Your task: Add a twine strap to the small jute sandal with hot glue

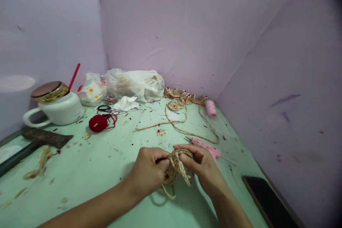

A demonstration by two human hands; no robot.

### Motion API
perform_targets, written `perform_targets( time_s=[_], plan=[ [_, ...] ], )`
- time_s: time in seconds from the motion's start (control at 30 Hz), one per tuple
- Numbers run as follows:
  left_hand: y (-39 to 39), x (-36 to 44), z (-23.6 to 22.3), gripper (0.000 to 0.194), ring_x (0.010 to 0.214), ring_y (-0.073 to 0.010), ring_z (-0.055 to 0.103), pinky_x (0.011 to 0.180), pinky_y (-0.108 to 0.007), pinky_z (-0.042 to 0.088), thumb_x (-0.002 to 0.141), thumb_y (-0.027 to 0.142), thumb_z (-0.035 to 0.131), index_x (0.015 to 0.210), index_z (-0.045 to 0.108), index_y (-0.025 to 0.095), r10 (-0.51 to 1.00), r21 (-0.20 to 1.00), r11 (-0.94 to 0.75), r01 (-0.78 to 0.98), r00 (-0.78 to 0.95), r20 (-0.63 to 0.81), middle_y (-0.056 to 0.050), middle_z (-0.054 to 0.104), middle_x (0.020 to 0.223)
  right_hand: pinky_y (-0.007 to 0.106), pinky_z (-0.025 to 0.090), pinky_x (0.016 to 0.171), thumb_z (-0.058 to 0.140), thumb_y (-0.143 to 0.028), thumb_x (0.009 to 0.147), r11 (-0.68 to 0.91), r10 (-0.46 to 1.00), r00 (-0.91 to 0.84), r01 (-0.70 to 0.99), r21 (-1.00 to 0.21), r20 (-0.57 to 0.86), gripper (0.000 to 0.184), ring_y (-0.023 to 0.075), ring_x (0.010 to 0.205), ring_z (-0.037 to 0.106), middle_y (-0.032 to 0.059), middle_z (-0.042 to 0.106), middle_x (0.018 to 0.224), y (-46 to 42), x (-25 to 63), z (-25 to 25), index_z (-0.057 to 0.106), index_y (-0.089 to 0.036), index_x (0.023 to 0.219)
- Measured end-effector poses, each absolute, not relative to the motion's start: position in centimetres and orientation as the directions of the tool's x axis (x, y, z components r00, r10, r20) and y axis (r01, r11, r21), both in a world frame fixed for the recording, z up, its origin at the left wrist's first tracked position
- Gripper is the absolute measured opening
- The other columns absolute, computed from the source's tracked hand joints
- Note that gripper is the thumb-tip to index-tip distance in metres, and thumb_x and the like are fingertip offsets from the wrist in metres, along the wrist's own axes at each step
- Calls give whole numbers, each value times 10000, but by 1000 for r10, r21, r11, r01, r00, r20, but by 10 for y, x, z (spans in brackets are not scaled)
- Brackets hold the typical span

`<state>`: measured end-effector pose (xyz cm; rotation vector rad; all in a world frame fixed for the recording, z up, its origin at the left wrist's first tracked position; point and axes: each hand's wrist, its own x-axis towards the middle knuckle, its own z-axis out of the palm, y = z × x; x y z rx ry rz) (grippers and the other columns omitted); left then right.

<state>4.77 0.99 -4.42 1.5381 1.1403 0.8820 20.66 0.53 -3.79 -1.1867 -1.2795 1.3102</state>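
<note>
Between my two hands is a small woven piece of braided straw cord (175,171), coiled, with a red spot on it and a cord loop hanging below. My left hand (151,169) pinches its left side between thumb and fingers. On the other side, my right hand (200,164) grips the coiled rim, thumb in front and fingers behind. A short braided end dangles by the right thumb. Just beyond my right hand lies a pink glue gun (205,146), partly hidden by that hand.
Loose braided cord (173,123) trails from a pile of woven pieces (184,98) at the back, near a pink thread spool (211,108). Leftward are red yarn (98,123), black-handled scissors (104,108), a white mug (62,108) and a hammer (48,138). A phone (269,199) lies right.
</note>
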Motion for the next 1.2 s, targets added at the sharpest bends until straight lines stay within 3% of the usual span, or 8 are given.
perform_targets(
  time_s=[0.13,0.3,0.47,0.67,0.93,1.0,1.1,1.2],
  plan=[
    [13,48,-43,187,518,-118,489,489,-206,370,659,177,504,557,650,119,964,979,-5,204,263,-50,-18,598,553,303,486,689,699,-356,667,14,999,-28,-77,-997,16,285,197,780,633,62,706,841,8,211,-41,694,-202,908],
    [12,48,-43,172,524,-121,505,498,-205,382,645,179,526,591,677,117,965,984,6,180,256,-53,-22,622,566,289,486,600,693,-273,671,128,989,56,152,-980,138,145,182,671,627,41,706,747,9,206,-44,724,-216,801],
    [11,47,-44,202,548,-132,529,511,-207,403,642,164,528,693,720,125,960,989,26,148,272,-66,-21,643,590,276,479,573,643,-160,698,352,934,-37,258,-900,355,187,164,637,616,18,695,702,9,206,-43,732,-265,825],
    [11,48,-45,202,554,-128,526,519,-202,404,638,139,518,673,715,122,958,988,8,152,283,-51,-20,638,588,254,465,517,623,-123,696,367,929,-68,300,-881,364,159,153,567,608,16,690,646,11,208,-42,726,-238,735],
    [12,49,-45,174,561,-133,534,530,-211,409,639,143,530,643,701,113,961,991,15,132,271,-51,-25,642,593,255,471,545,598,-119,710,324,944,-72,367,-872,321,147,156,589,615,17,689,650,11,205,-43,713,-212,710],
    [14,49,-46,164,550,-131,535,527,-215,413,644,158,548,657,704,111,960,993,58,101,269,-84,-25,646,590,277,491,602,610,-181,723,285,958,-58,298,-911,281,132,173,664,635,34,709,736,11,207,-41,714,-217,795],
    [20,47,-49,133,533,-130,540,521,-219,419,626,189,601,660,700,106,962,990,141,14,234,-141,-21,645,565,324,516,662,587,-352,758,126,990,50,77,-989,130,251,202,795,645,72,700,928,12,212,-39,672,-216,952],
    [27,44,-53,138,533,-135,559,533,-228,441,574,213,666,656,686,104,961,955,252,-155,160,-227,-20,648,551,313,529,597,634,-453,693,-54,987,146,-122,-991,-72,334,192,716,650,85,696,880,13,216,-38,677,-176,874]
  ],
)
